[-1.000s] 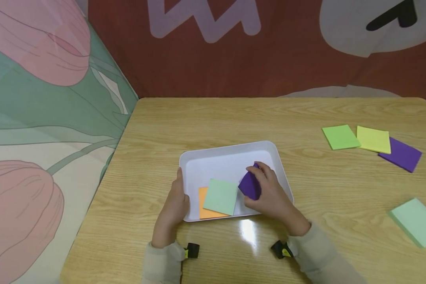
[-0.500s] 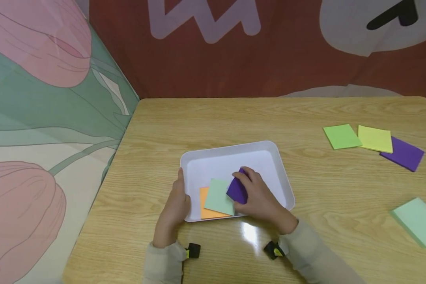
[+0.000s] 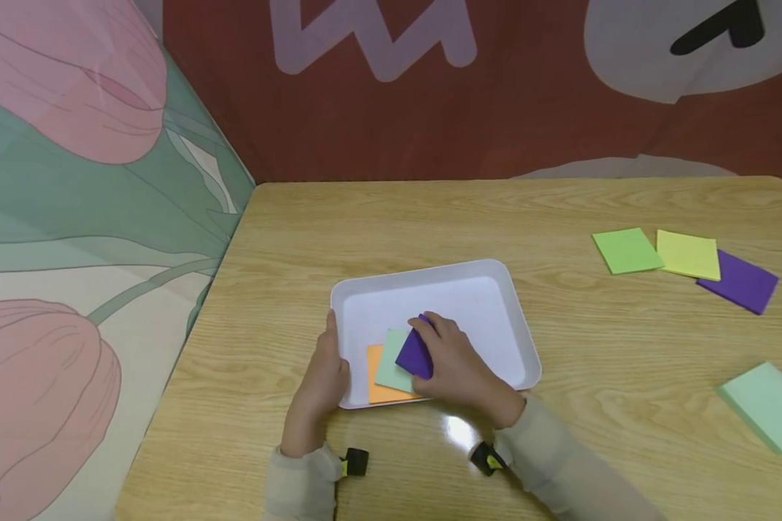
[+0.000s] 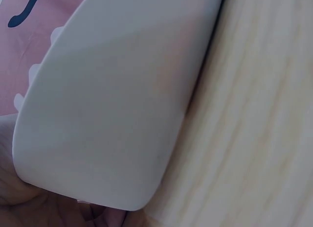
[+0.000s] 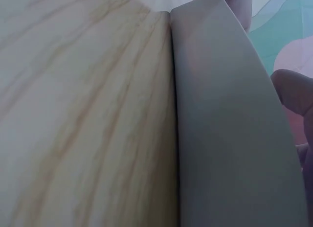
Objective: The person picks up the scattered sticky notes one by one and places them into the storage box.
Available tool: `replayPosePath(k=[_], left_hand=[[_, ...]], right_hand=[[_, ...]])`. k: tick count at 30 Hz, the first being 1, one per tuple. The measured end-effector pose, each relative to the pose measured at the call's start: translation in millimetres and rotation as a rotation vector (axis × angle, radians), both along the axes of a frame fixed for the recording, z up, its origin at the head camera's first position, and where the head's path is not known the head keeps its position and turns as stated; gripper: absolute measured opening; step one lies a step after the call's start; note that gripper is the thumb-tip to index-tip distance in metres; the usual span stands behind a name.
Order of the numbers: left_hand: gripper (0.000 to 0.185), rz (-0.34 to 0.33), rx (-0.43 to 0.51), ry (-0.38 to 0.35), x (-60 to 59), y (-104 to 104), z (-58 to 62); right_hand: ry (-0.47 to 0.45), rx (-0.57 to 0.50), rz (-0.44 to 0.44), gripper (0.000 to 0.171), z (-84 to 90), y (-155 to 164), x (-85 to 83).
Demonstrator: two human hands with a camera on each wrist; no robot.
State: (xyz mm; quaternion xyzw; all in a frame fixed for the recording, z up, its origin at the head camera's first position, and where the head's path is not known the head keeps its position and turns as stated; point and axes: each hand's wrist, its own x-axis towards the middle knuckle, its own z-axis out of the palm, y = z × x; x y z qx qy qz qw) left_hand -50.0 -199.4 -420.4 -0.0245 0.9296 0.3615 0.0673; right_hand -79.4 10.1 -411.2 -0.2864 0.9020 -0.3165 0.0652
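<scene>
A white tray (image 3: pixel 489 282) sits on the wooden table (image 3: pixel 430 217) in the head view. In its near left corner lies an orange note pad (image 3: pixel 376 391) with a pale green pad (image 3: pixel 391 367) on top. My right hand (image 3: pixel 452 362) holds a purple pad (image 3: pixel 415 354) over the pale green one. My left hand (image 3: pixel 322 376) grips the tray's left rim, thumb along the edge. The left wrist view is filled by the tray's outer wall (image 4: pixel 107 100); the right wrist view shows its near wall (image 5: pixel 230 139) from outside.
At the far right of the table lie a green pad (image 3: pixel 625 250), a yellow pad (image 3: pixel 688 255) and a purple pad (image 3: pixel 739 282), side by side. A pale green pad (image 3: pixel 765 405) lies near the right edge. Patterned cloth walls stand at the left and back.
My right hand has carried the purple pad leftward across the tray, from its right half to over the pale green pad. The left hand and tray have stayed put.
</scene>
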Motion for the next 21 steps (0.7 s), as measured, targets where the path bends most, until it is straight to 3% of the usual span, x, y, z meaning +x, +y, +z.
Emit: replayPosePath(k=[16,21], left_hand=[[0.065,-0.004,0.005,0.035,0.6,0.1,-2.2],[0.065,-0.004,-0.001,0.036,0.6,-0.3,-1.9]], right_hand=[[-0.131,0.033,0.020,0.081,-0.6,-12.1,0.8],[-0.092,0.062,0.055,0.080,-1.6,-14.5,1.2]])
